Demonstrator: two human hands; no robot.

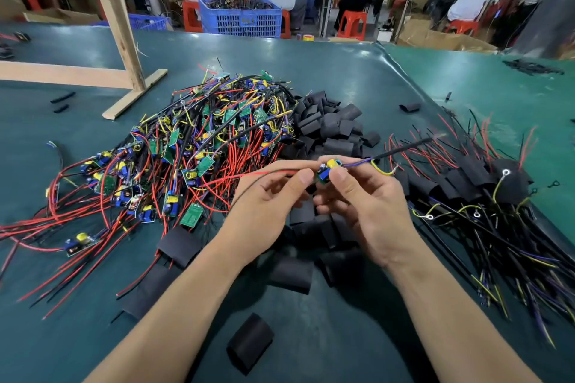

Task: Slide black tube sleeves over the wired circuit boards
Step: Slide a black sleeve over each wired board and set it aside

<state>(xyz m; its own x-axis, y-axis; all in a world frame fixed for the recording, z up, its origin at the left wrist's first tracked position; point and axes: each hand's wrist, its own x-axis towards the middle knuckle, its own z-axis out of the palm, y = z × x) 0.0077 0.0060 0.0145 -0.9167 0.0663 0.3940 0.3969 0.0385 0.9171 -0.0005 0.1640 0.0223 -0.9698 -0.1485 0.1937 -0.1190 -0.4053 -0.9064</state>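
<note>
Green-matted table (342,71): circuit board (326,168) pinched between left hand (267,196) and right hand (367,199), amid board heap (199,146) and black sleeves (329,124).

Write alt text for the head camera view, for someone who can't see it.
Two bare hands, the left hand and right hand, pinch a small wired circuit board above a green table. A tangled pile of unsleeved boards lies left, loose black tube sleeves behind, and sleeved boards right.
</note>
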